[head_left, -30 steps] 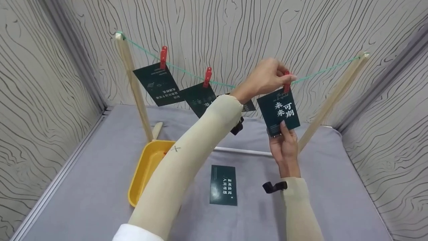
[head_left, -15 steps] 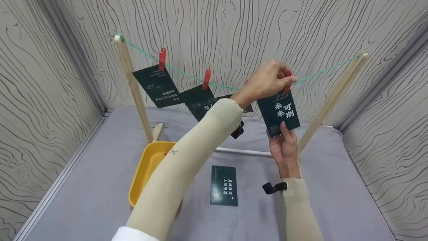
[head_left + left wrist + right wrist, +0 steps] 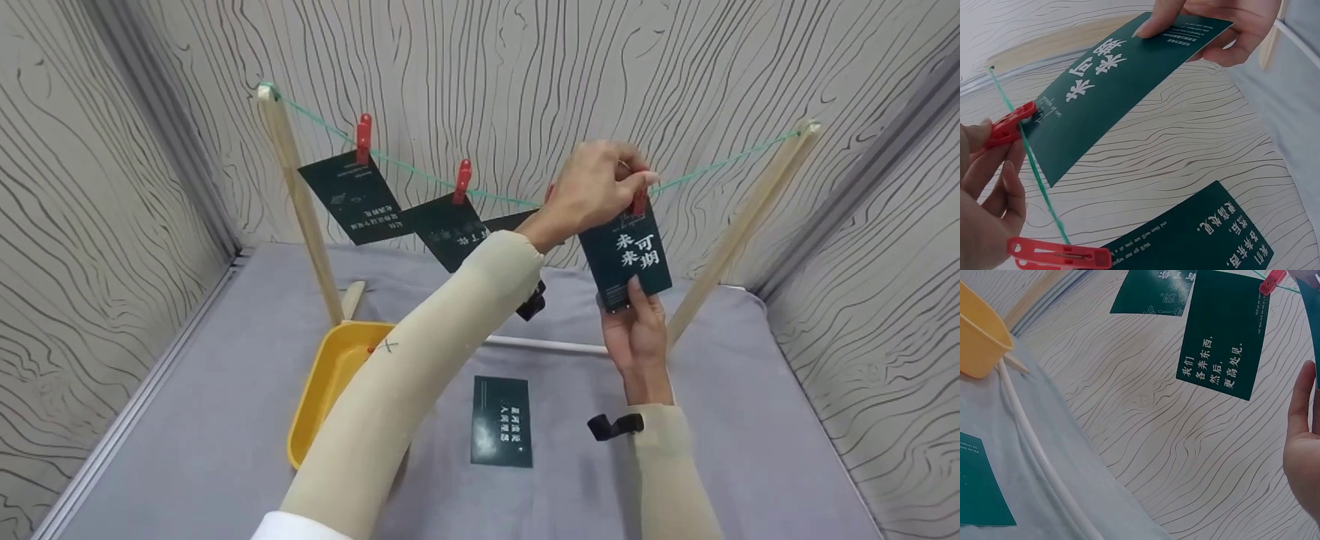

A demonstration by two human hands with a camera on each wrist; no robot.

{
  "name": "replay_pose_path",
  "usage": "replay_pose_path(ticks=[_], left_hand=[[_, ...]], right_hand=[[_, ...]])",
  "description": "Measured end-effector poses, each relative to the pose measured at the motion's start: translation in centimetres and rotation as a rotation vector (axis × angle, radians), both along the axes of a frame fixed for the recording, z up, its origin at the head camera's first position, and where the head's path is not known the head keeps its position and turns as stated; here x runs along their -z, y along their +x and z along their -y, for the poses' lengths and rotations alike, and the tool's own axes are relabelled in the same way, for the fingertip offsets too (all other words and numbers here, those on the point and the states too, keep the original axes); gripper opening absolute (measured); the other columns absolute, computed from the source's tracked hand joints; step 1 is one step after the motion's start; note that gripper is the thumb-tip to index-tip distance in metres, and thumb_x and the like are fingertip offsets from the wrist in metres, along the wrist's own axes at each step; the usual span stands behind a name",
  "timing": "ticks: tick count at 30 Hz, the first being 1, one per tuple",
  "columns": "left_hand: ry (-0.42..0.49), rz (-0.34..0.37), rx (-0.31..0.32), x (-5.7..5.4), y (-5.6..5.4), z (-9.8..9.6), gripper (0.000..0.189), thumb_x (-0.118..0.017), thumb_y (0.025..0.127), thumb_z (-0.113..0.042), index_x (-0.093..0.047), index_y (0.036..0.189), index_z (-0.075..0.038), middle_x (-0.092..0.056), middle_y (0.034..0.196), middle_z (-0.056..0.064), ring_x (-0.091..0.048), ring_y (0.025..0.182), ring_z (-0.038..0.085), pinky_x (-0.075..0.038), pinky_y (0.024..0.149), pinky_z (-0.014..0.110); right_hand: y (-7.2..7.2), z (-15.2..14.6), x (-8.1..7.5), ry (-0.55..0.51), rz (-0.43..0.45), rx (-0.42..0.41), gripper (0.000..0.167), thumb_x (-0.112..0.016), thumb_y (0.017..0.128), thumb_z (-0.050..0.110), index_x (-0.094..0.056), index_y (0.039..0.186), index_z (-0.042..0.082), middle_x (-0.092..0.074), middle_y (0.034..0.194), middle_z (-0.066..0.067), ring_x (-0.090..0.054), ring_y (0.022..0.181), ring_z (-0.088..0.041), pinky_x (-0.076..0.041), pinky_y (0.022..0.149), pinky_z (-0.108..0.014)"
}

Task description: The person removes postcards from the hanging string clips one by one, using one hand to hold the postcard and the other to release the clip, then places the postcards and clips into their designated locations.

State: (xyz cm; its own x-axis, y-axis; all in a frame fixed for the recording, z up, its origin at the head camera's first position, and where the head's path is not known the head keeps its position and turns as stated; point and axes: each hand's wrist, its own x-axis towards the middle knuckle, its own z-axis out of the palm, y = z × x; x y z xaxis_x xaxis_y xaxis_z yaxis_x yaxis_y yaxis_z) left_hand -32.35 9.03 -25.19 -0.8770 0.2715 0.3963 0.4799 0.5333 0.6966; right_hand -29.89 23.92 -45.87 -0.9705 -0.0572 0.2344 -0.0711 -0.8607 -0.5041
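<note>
One dark green rectangular card with white printed lettering (image 3: 626, 255), right of centre in the head frame, tilted, upper edge at a thin green cord (image 3: 720, 166).

State of hands. Left hand (image 3: 596, 184): thumb and fingers closed in a pinch on a red plastic clip (image 3: 1012, 125); clip crosses the cord, its tip over the card's edge. Right hand (image 3: 637, 341): thumb on the printed face near the bottom edge, fingers behind, card pinched between.

Cord runs from a pale wooden left post (image 3: 289, 187), upper left, to a pale wooden right post (image 3: 739, 232), upper right. Also hanging, each from a red clip: far-left card (image 3: 351, 199); second card (image 3: 446, 229), near frame centre; third card (image 3: 1224, 337), partly behind the left arm in the head frame, plain at upper centre of the right wrist frame.

Grey cloth-covered surface (image 3: 225, 420): loose green card (image 3: 502, 424) flat at lower centre; yellow plastic tray (image 3: 330, 382) at lower left, partly hidden by the sleeve; white rod (image 3: 551, 345) across mid-frame.
</note>
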Motion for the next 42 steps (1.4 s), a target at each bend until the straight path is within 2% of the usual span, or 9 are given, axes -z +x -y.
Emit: replay_pose_path(ticks=[10, 17, 26, 32, 42], left_hand=[[-0.065, -0.066, -0.050, 0.0, -0.2, -0.1, 0.019, -0.067, 0.103, -0.035, -0.077, 0.111, -0.021, -0.080, 0.110, -0.006, -0.071, 0.097, 0.003, -0.053, 0.082, 0.018], [-0.043, -0.086, -0.029, -0.2, -0.3, 0.0, 0.020, -0.067, 0.103, -0.036, -0.077, 0.112, -0.021, -0.081, 0.112, -0.006, -0.073, 0.102, 0.003, -0.053, 0.083, 0.017], [-0.001, -0.131, -0.029, -0.6, -0.2, 0.2, 0.021, -0.066, 0.104, -0.035, -0.076, 0.115, -0.019, -0.082, 0.111, -0.008, -0.074, 0.110, 0.002, -0.052, 0.090, 0.015], [0.006, -0.169, -0.034, -0.8, 0.0, 0.4, 0.023, -0.064, 0.105, -0.035, -0.075, 0.117, -0.019, -0.082, 0.108, -0.008, -0.074, 0.109, 0.002, -0.049, 0.092, 0.015], [0.095, -0.231, -0.003, -1.1, 0.3, 1.2, 0.022, -0.063, 0.106, -0.033, -0.074, 0.116, -0.016, -0.082, 0.101, -0.007, -0.073, 0.103, 0.004, -0.046, 0.095, 0.013]], right_hand=[[0.1, 0.2, 0.3, 0.026, 0.021, -0.010, 0.027, -0.063, 0.104, 0.011, -0.072, 0.130, 0.014, -0.074, 0.125, -0.006, -0.072, 0.110, -0.017, -0.060, 0.091, -0.029], [0.1, 0.2, 0.6, 0.078, 0.049, 0.014, 0.026, -0.063, 0.104, 0.013, -0.072, 0.129, 0.017, -0.073, 0.124, -0.002, -0.072, 0.111, -0.014, -0.060, 0.091, -0.027], [0.2, 0.0, 0.9, 0.061, 0.075, 0.001, 0.028, -0.064, 0.104, 0.012, -0.072, 0.130, 0.017, -0.073, 0.126, -0.003, -0.071, 0.112, -0.016, -0.060, 0.091, -0.028], [0.5, 0.0, 1.0, 0.071, 0.092, 0.011, 0.030, -0.064, 0.104, 0.011, -0.072, 0.131, 0.018, -0.073, 0.129, -0.003, -0.070, 0.114, -0.016, -0.060, 0.093, -0.029], [1.0, -0.4, 1.1, 0.052, 0.117, 0.005, 0.029, -0.065, 0.103, 0.012, -0.072, 0.131, 0.018, -0.074, 0.127, -0.003, -0.071, 0.112, -0.016, -0.060, 0.090, -0.029]])
